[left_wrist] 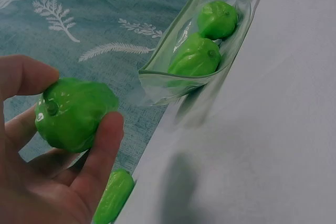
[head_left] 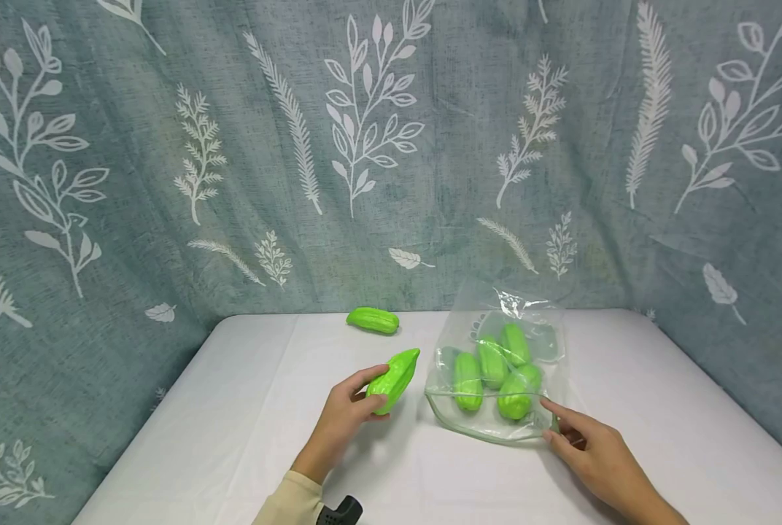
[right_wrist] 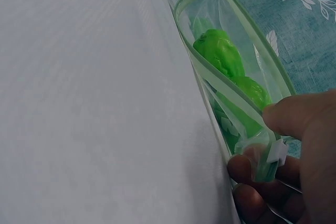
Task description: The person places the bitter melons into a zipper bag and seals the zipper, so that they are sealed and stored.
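My left hand (head_left: 341, 419) grips a bright green, ridged bitter melon (head_left: 396, 378) above the table, its pointed tip aimed up and toward the bag. In the left wrist view, thumb and fingers wrap its sides and the stem end faces the camera. My right hand (head_left: 597, 452) pinches the near right corner of a clear zip bag (head_left: 440, 410), beside its white slider (right_wrist: 277, 152). The bag's green-edged mouth gapes toward me. Several green bitter melons (head_left: 467, 380) lie inside it.
Another bitter melon (head_left: 373, 321) lies by the far edge of the white table (head_left: 233, 423). A blue-grey curtain (head_left: 430, 146) with white leaf prints hangs behind and at both sides. The bag's far end reaches up close to the curtain.
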Demonstrator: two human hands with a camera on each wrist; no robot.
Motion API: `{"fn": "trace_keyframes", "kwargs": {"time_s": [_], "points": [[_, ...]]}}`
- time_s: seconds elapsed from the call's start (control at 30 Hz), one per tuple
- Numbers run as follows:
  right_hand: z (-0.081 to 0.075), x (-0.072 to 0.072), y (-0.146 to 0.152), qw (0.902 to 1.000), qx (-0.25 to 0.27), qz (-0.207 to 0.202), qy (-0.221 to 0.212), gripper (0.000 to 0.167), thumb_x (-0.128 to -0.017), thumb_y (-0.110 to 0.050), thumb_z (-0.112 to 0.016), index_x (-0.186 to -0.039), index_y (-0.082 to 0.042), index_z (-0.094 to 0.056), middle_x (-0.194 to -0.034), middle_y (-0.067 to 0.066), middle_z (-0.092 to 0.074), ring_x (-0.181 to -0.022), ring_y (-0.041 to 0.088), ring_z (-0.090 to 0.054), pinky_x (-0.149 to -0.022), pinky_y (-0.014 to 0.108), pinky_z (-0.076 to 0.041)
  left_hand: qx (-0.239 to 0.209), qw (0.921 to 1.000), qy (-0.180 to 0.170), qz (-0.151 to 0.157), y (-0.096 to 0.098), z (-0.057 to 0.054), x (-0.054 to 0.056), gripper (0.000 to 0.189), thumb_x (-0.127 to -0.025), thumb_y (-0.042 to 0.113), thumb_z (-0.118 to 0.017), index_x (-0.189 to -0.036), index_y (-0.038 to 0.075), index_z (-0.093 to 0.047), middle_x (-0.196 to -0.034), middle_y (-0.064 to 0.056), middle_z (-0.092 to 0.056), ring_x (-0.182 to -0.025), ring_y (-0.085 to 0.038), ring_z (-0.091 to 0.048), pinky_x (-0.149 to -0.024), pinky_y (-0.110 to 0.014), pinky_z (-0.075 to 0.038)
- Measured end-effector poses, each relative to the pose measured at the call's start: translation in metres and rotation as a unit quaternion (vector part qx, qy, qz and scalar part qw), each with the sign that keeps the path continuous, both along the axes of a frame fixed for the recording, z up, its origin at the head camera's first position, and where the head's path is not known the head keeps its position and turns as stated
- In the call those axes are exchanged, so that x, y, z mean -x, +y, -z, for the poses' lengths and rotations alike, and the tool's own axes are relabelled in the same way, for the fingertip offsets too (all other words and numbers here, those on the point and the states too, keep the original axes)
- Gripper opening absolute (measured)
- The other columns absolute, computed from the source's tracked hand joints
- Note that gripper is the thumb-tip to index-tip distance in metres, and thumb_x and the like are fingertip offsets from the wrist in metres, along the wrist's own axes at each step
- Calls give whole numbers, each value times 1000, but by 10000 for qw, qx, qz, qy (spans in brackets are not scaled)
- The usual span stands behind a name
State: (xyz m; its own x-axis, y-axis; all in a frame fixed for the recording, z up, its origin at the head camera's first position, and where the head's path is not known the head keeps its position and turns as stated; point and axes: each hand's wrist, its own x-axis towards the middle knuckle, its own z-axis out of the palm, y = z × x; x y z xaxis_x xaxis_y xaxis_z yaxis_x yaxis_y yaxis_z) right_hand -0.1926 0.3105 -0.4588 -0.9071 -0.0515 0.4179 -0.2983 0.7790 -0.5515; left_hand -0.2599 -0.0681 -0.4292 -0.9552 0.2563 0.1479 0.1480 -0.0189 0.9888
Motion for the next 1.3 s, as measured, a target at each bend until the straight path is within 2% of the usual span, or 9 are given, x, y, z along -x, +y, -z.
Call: {"fn": "trace_keyframes", "kwargs": {"time_s": [0.17,0.33,0.5,0.73,0.93,1.03,1.2,1.3], "points": [[-1,1,0,9999,-31,72,-97,48,-91,-22,-76,-137,-12,-63,-91,-5,-67,-77,3,-62,-68,26,-55,78,9998,168,40,1,-4,-4,49,-91,6,-64,-140,8,-58,-141,-19,-49,-114,-30,-58,-82,-40,-58],[1,1,-1,9997,-23,93,-203,49,-91,-24,-75,-137,-12,-62,-91,-4,-67,-77,3,-62,-67,26,-55,-54,9992,224,338,0,-3,-5,50,-91,4,-63,-141,7,-56,-143,-19,-47,-114,-30,-59,-83,-40,-58],[0,1,-1,9997,-17,87,-208,49,-92,-24,-75,-138,-12,-62,-92,-4,-68,-77,3,-62,-67,26,-55,-181,9975,205,657,2,-1,-5,52,-93,9,-65,-144,9,-53,-148,-18,-45,-114,-30,-61,-83,-41,-58],[-1,1,-2,9995,-51,104,-303,49,-92,-24,-74,-138,-12,-62,-92,-3,-66,-78,3,-62,-68,26,-55,-112,9945,299,999,6,-3,-8,54,-93,12,-65,-145,7,-51,-147,-19,-45,-114,-29,-61,-83,-40,-58],[-1,1,-2,9994,-41,89,-334,49,-92,-23,-74,-138,-10,-62,-90,-3,-65,-78,4,-62,-68,26,-55,-120,9922,203,1225,6,-3,-11,56,-92,12,-68,-145,10,-51,-151,-16,-44,-113,-30,-63,-83,-43,-58],[-1,1,-1,9996,-42,71,-273,49,-92,-22,-75,-137,-10,-62,-90,-4,-66,-78,4,-63,-68,26,-55,-100,9893,170,1447,7,-3,-13,55,-92,12,-68,-144,10,-53,-149,-14,-47,-111,-29,-64,-82,-45,-58],[-1,1,-1,9998,-61,54,-166,48,-91,-22,-75,-136,-11,-63,-89,-5,-65,-77,3,-62,-67,26,-55,24,9799,147,1988,9,0,-15,53,-90,11,-67,-142,10,-56,-143,-12,-53,-107,-27,-65,-80,-45,-58],[-1,0,-1,9998,-56,56,-192,48,-92,-23,-75,-137,-11,-63,-90,-4,-66,-77,3,-62,-67,26,-55,73,9755,154,2195,12,1,-17,52,-90,11,-67,-140,10,-57,-142,-10,-54,-106,-27,-66,-79,-46,-58]]}}
